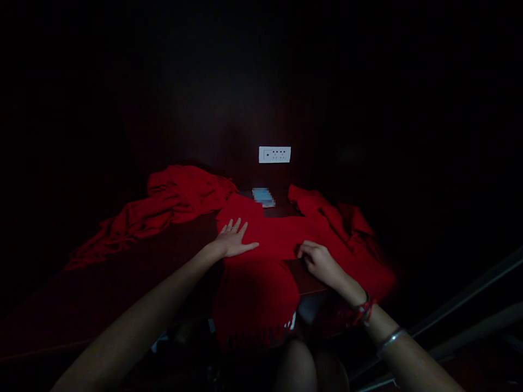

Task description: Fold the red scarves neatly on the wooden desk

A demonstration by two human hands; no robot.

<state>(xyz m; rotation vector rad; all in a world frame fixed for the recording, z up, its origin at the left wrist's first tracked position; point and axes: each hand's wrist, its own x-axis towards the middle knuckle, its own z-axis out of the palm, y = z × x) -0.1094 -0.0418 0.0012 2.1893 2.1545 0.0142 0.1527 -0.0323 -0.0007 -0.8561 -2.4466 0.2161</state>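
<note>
A red scarf [281, 235] lies across the dark table, and one fringed end hangs over the front edge toward my knees. My left hand [236, 240] rests flat on its left part, fingers spread, with a ring on one finger. At the scarf's near edge, right of the middle, my right hand [316, 258] is closed, fingers curled onto the cloth. The fingertips are partly hidden. To the right, the red cloth spreads on into dim folds. A bracelet of red cord and a silver bangle are on my right forearm.
Bunched red fringed cloth [183, 190] lies at the left back, and more crumpled red cloth [343, 215] at the right back. A pixelated light-blue flat object [263, 197] is behind the scarf. A white socket panel [275, 154] is on the dark wall.
</note>
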